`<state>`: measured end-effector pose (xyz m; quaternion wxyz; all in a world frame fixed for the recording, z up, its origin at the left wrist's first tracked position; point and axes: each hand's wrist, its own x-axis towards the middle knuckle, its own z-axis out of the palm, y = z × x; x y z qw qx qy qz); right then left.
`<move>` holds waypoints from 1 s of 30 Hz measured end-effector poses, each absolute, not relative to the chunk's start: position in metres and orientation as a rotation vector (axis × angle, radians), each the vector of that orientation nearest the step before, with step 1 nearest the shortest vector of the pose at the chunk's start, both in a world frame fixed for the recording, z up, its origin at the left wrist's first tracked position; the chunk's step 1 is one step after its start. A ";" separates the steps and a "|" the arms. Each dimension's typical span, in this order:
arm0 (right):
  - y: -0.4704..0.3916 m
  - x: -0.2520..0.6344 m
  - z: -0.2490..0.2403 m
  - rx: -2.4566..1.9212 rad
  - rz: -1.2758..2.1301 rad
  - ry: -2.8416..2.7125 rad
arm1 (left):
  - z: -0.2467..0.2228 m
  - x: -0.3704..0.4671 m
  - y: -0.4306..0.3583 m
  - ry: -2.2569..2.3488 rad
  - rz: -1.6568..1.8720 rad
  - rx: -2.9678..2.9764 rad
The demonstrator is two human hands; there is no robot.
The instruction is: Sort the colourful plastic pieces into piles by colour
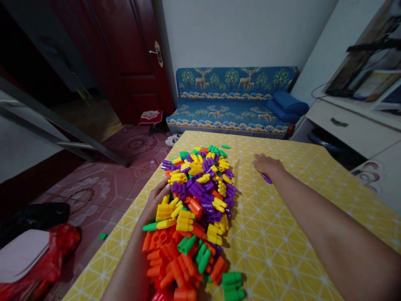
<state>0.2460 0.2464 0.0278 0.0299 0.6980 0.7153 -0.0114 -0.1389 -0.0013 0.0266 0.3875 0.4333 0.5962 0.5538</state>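
A long heap of plastic building blocks point(200, 188) in purple, yellow, orange and green lies on the table. My left hand point(158, 198) rests against the heap's left side, fingers stretched along it and partly hidden by the blocks. To the right of the heap, my right hand point(267, 164) reaches out low over the tablecloth, its fingers extended and nothing seen in them. Just below that hand lies a single purple block point(266, 178); I cannot tell whether the hand touches it. Orange blocks point(171, 251) gather at the near end, with a green block point(232, 286) at its right edge.
The yellow patterned tablecloth point(300, 251) covers the table. A blue sofa point(232, 106) stands beyond it, a white cabinet point(347, 125) at right. On the left floor are a red bag point(64, 246) and a green block point(103, 236). A metal ladder-like frame point(78, 125) leans there.
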 end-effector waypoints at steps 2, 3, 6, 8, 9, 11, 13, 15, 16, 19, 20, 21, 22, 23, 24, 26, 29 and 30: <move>0.240 0.240 0.030 2.194 -0.056 2.135 | 0.026 -0.139 -0.001 1.503 1.417 1.102; 0.233 0.236 0.030 2.208 -0.061 2.114 | 0.026 -0.139 -0.001 1.499 1.421 1.099; 0.199 0.233 0.024 2.219 -0.031 2.132 | 0.027 -0.137 -0.001 1.481 1.432 1.091; 0.171 0.241 0.014 2.262 0.021 2.220 | 0.028 -0.137 0.000 1.477 1.431 1.077; 0.157 0.247 0.008 2.302 0.033 2.293 | 0.028 -0.137 0.000 1.479 1.429 1.073; 0.133 0.256 -0.002 2.410 -0.072 2.481 | 0.027 -0.137 0.001 1.483 1.425 1.079; 0.116 0.253 -0.006 2.498 -0.339 2.631 | 0.025 -0.138 0.002 1.481 1.426 1.099; 0.105 0.233 -0.002 2.507 -0.634 2.709 | 0.024 -0.139 0.002 1.478 1.433 1.106; 0.100 0.218 0.001 2.489 -0.766 2.738 | 0.023 -0.139 0.003 1.481 1.436 1.104; 0.083 0.165 0.013 2.349 -1.146 2.878 | 0.024 -0.138 0.003 1.502 1.429 1.106; 0.075 0.149 0.016 2.310 -1.222 2.914 | 0.024 -0.138 0.004 1.503 1.424 1.114; 0.066 0.136 0.017 2.302 -1.251 2.935 | 0.024 -0.138 0.004 1.496 1.416 1.124; 0.057 0.126 0.017 2.313 -1.266 2.938 | 0.025 -0.137 0.004 1.485 1.411 1.134; 0.049 0.120 0.016 2.333 -1.298 2.925 | 0.026 -0.137 0.004 1.474 1.401 1.145; 0.042 0.115 0.014 2.360 -1.356 2.899 | 0.027 -0.136 0.004 1.465 1.388 1.159; 0.032 0.113 0.011 2.376 -1.528 2.828 | 0.032 -0.134 0.005 1.449 1.356 1.196; 0.028 0.114 0.009 2.295 -1.757 2.774 | 0.044 -0.126 0.011 1.402 1.276 1.289; 0.029 0.114 0.010 2.250 -1.806 2.796 | 0.049 -0.123 0.014 1.389 1.245 1.324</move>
